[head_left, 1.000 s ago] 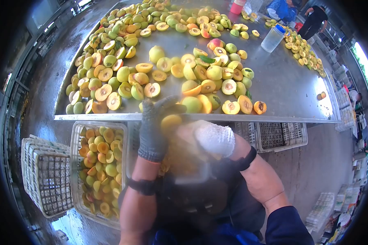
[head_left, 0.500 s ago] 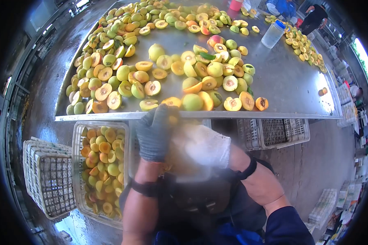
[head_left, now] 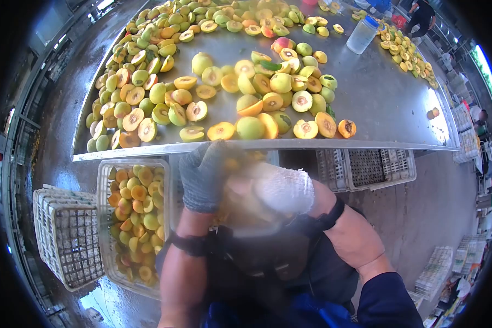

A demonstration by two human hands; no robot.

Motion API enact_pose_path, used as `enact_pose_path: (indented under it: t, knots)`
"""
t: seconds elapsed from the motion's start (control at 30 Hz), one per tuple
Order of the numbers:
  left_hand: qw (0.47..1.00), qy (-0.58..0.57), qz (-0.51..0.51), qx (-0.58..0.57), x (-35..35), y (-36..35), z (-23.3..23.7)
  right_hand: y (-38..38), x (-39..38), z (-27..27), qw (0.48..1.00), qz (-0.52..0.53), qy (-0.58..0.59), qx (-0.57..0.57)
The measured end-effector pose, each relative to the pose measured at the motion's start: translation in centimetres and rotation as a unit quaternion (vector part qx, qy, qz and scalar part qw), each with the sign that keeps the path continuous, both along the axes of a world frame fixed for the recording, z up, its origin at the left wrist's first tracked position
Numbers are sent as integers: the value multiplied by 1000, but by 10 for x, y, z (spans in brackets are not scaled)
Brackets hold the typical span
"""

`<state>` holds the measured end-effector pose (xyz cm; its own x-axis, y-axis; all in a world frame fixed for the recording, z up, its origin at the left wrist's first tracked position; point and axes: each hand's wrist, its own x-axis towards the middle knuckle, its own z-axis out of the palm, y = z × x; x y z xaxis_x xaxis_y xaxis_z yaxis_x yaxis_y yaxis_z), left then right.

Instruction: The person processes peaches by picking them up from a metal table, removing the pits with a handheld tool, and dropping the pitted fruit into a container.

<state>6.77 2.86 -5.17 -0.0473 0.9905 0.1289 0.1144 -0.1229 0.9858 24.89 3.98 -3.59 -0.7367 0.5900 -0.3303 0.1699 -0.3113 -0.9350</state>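
Observation:
My left hand, in a grey knit glove, is curled just below the table's front edge, thumb side up. Close on its right is my right hand in a white glove, bent inward and looking closed. A hazy blur covers the space between them, with yellow-orange tones in it; what the fingers hold cannot be made out. Beneath the hands is a pale container, mostly hidden. Beyond them, halved yellow-green peaches and whole-looking ones lie along the edge of the metal table.
A crate of peach halves stands at the left, beside stacked white crates. More crates sit under the table at the right. A blue-lidded clear jug stands on the table. Another person is at the far right.
The view has shifted slightly, so the table's fruit appears a little higher and further left. Both hands stay close together below the edge; the right wrist appears slightly further right.

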Motion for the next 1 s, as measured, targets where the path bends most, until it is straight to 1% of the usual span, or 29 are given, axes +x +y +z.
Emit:
enact_pose_path:
  t: [0.07,0.1,0.13,0.17,0.2,0.23,0.27,0.3,0.33,0.4,0.43,0.47,0.5,0.53,0.57,0.6,0.63,0.7,0.73,0.77,0.8,0.83,0.9,0.93,0.97,1.0]
  knots:
    - [980,151,18,130,-4,9,-21,1,3,12,997,22,-72,-23]
    - [954,226,26,195,-6,13,-29,-3,-1,-1,988,-24,-78,135]
    - [987,102,53,115,-5,14,-33,-9,-8,-23,951,-68,-81,290]
    - [996,-25,78,34,-2,16,-34,-13,-16,-27,889,-111,-81,438]
    - [987,-125,96,-20,1,16,-34,-17,-16,-28,886,-109,-109,438]
    - [963,-228,124,-67,4,16,-33,-18,-15,-26,928,-91,-77,354]
    - [937,-306,148,-82,6,16,-28,-19,-11,-19,960,-68,-45,268]
    - [903,-383,170,-94,4,16,-24,-19,-6,-9,979,-30,-48,197]
    - [914,-388,79,-87,-13,20,-42,-18,-2,1,990,5,-57,126]
    - [954,-285,89,19,-12,15,-29,-17,4,-11,956,17,-141,258]
    - [961,-262,86,23,-20,16,-29,-18,5,-14,929,22,-182,321]
    - [967,-239,82,28,-28,17,-30,-12,3,11,920,84,-288,254]
    - [973,-216,80,33,-36,18,-31,-8,3,13,909,111,-314,251]
    - [989,-45,94,103,-43,18,-35,-5,3,14,896,139,-340,249]
    - [971,128,107,170,-48,18,-35,-3,5,16,882,166,-366,247]
    - [974,80,121,173,-54,16,-33,-4,9,4,898,125,-325,269]
    - [974,33,135,176,-59,12,-31,-4,9,2,898,82,-309,301]
    - [973,7,184,138,-77,3,-20,-3,5,5,891,-7,-274,363]
    - [970,27,220,99,-91,0,-13,4,-2,9,894,-56,-283,343]
    - [964,46,255,58,-101,-3,-7,15,-12,12,882,-90,-303,350]
    - [948,41,307,78,-106,-3,-5,28,-23,18,857,-103,-341,372]
    - [938,41,330,99,-110,-4,-3,44,-36,24,831,-116,-376,394]
    - [915,42,374,142,-117,-6,0,83,-65,26,807,-132,-411,403]
    - [927,-73,356,89,-124,-6,2,119,-91,23,805,-96,-443,382]
    - [938,-34,333,86,-130,-5,-4,146,-106,15,803,-59,-474,356]
    - [947,5,311,82,-135,-4,-9,155,-114,9,797,-59,-479,364]
